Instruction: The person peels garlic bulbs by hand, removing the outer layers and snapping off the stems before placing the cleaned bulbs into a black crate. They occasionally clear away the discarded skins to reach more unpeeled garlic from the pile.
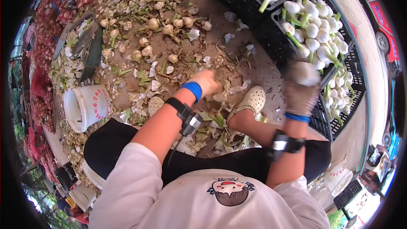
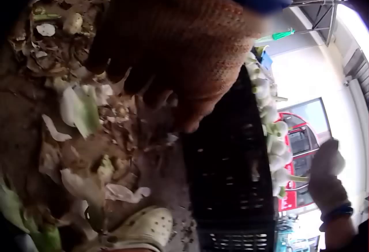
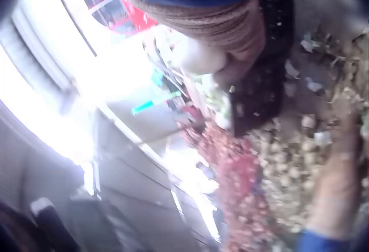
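Peeled garlic bulb (image 1: 306,73), white and blurred, sits in the curled fingers of the gloved right hand (image 1: 300,95), raised just beside the near edge of the black crate (image 1: 345,121) of cleaned garlic. Left hand (image 1: 206,83) hangs over the dirt ground (image 1: 220,34) littered with skins and unpeeled bulbs, fingers loosely bent downward, holding nothing. A white bucket (image 1: 86,107) lies tipped at the ground's left edge.
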`<state>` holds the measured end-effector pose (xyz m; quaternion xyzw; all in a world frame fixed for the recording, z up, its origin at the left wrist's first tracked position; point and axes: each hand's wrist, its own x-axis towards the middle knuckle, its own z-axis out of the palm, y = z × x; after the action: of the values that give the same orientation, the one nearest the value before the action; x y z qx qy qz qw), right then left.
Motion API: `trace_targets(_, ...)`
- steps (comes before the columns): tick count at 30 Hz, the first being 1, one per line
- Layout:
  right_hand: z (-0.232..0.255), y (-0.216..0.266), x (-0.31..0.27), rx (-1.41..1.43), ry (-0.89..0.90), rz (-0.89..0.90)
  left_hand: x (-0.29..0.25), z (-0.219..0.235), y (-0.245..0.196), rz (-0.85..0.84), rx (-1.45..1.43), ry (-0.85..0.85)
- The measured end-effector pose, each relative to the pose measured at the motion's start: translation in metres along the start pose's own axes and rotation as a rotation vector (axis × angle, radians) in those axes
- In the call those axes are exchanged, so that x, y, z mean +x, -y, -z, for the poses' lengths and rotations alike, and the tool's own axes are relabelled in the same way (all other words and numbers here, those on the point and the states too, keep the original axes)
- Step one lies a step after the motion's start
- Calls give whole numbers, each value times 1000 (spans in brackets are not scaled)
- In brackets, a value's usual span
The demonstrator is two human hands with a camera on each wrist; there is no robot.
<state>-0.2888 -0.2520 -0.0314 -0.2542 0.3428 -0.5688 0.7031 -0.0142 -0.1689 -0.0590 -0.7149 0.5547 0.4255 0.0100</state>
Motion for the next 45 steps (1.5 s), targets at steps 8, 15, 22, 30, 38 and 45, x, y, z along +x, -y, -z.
trace_targets(8, -41, -26, -5, 163, -46, -380, 97, 8, 157, 573, -41, -291)
trace_targets(15, -66, -96, -18, -1348, 367, 39, 98, -57, 94, -69, -1316, -43)
trace_targets(22, -62, -83, -37, -1450, 345, 193, -12, -2, -49, -50, -1146, -235)
trace_targets(30, -62, -75, -56, -830, 538, 20, -56, 24, -41, -55, -1065, -142)
trace_targets(38, -91, -46, -78, -421, 336, -356, -71, 15, -38, -91, -787, -243)
trace_targets(45, -99, -55, -77, -521, -7, -76, -62, -2, -27, -234, -402, -323)
